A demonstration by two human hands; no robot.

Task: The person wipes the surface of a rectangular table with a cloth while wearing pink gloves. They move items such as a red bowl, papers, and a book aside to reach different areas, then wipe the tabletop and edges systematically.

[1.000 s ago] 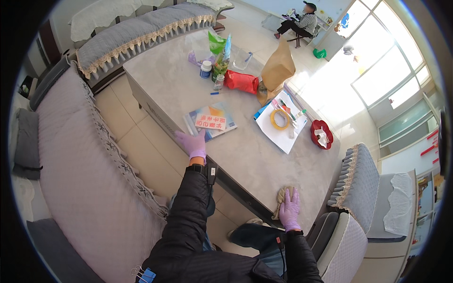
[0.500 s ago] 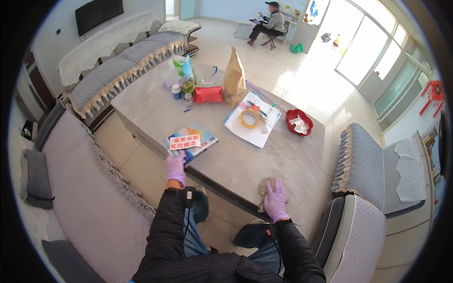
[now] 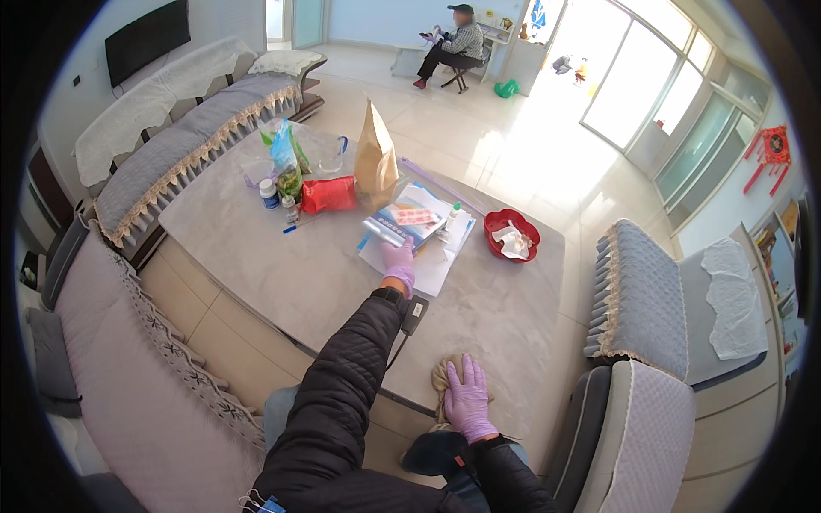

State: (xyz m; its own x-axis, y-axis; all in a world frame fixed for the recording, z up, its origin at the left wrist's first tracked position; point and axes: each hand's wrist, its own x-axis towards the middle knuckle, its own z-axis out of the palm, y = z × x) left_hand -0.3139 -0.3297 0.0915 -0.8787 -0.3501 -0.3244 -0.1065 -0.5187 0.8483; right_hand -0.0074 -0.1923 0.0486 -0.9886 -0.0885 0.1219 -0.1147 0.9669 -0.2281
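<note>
My left hand [image 3: 399,263], in a purple glove, reaches to the middle of the table and grips the near edge of a blue and white booklet [image 3: 386,225]. A white card with red print [image 3: 416,217] lies on the booklet. Beneath them is a stack of white papers [image 3: 434,278], partly covered; the yellow tape roll is hidden from view. At the table's near edge my right hand [image 3: 467,400], gloved too, lies flat with fingers stretched out on a crumpled beige cloth [image 3: 441,376]. A small white bottle [image 3: 454,210] stands near the papers' far right side.
The grey table [image 3: 282,274] also carries a red bowl [image 3: 536,235] with crumpled tissue, a brown paper bag [image 3: 376,158], a red packet [image 3: 329,195], a pill bottle [image 3: 268,194] and a blue pen cap [image 3: 290,229]. Sofas flank it. A person [image 3: 462,43] sits far back.
My left hand has carried the booklet with the card from the table's near left edge rightward and away, onto the papers. My right hand stays flat on the cloth near the edge.
</note>
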